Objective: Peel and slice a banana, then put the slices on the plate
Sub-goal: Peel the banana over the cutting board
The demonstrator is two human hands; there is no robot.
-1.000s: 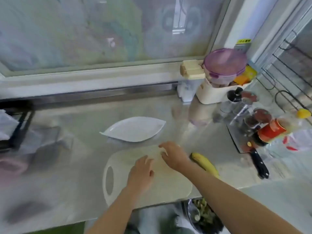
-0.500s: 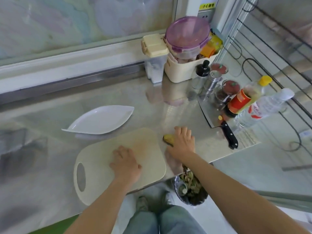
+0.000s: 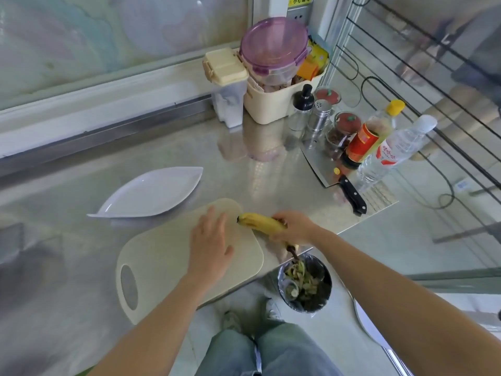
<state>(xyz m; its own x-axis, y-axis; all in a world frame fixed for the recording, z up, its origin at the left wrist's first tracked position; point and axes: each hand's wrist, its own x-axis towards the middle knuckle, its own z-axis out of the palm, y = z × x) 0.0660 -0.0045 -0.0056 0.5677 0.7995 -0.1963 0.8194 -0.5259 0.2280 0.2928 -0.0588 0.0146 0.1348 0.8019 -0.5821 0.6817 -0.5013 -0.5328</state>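
Observation:
An unpeeled yellow banana (image 3: 260, 223) is held in my right hand (image 3: 294, 227), lifted just over the right edge of the cream cutting board (image 3: 162, 256); its dark tip points left and its stem sticks out below my palm. My left hand (image 3: 211, 242) lies flat on the board with fingers spread, just left of the banana's tip. A white leaf-shaped plate (image 3: 151, 192) sits empty behind the board. A cleaver (image 3: 336, 180) with a black handle lies to the right.
Bottles (image 3: 368, 137), spice jars and shakers crowd the back right by a cream bin (image 3: 282, 104) with a purple-lidded container. A small bin with peels (image 3: 305, 283) stands on the floor below the counter's front edge. A wire rack runs along the right.
My right hand has closed on the banana and lifted it leftward over the board's edge. My left hand has slid right across the board toward it.

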